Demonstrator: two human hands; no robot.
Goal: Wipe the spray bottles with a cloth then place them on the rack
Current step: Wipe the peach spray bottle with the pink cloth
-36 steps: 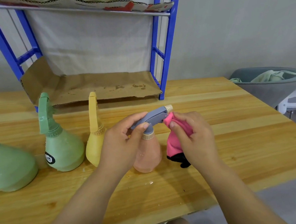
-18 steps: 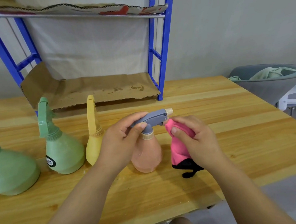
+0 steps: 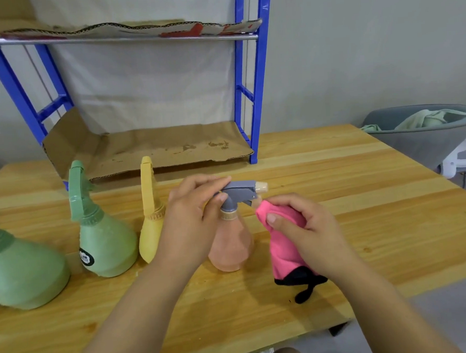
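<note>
Left hand (image 3: 191,222) clamps the pink spray bottle (image 3: 232,244) head; right hand (image 3: 303,229) pinches the pink cloth (image 3: 285,244); wipe under the trigger, bottle kept steady

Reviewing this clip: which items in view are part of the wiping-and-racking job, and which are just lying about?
Job:
pink spray bottle, gripped by the left hand
pink cloth in the right hand
yellow spray bottle
green spray bottles
blue rack

Lying about:
grey chair with a pale green cloth
</note>
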